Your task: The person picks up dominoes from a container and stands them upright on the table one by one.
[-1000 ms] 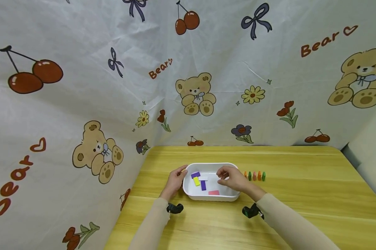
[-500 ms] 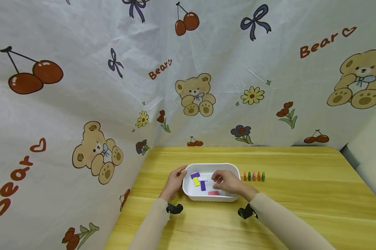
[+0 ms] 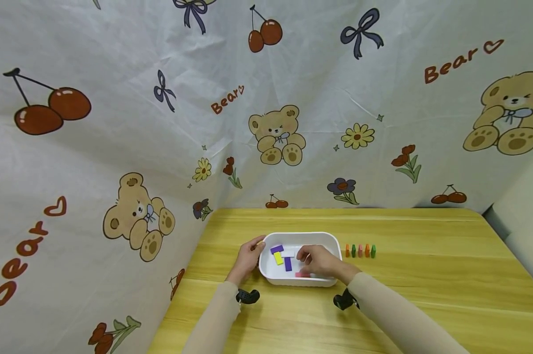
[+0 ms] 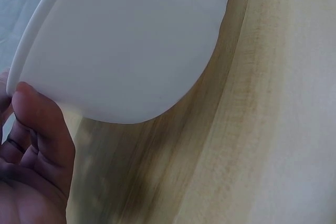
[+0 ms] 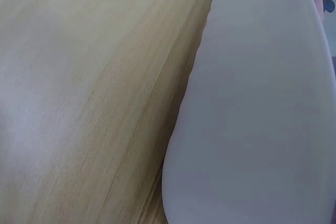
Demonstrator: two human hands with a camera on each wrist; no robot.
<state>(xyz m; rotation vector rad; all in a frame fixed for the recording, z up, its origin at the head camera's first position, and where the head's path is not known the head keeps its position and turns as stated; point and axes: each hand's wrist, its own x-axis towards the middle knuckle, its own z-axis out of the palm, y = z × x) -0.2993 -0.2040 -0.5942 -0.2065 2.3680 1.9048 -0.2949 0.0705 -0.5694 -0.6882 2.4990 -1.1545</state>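
Note:
My left hand (image 3: 247,258) grips the left end of a white plastic tub (image 3: 299,282). In the left wrist view the thumb of my left hand (image 4: 44,145) presses the outside of the tub (image 4: 121,45) just below its rim. My right hand (image 3: 321,260) reaches into the tub, thumb and index finger bent with a gap between them. Its thumb is at a pink block (image 3: 299,275), which is partly covered. Left of it lie purple blocks (image 3: 288,264), a yellow block (image 3: 278,258) and a white block (image 3: 287,253). The right wrist view shows mostly the tub's outer wall (image 5: 252,103).
Right of the tub, several small orange, green and pink blocks (image 3: 360,250) stand on edge in a row on the wooden table (image 3: 426,275). A printed cloth (image 3: 319,98) hangs behind and to the left of the table.
My right hand has moved left and lower inside the tub, down to the pink block, uncovering the row of standing blocks. My left hand has stayed at the rim.

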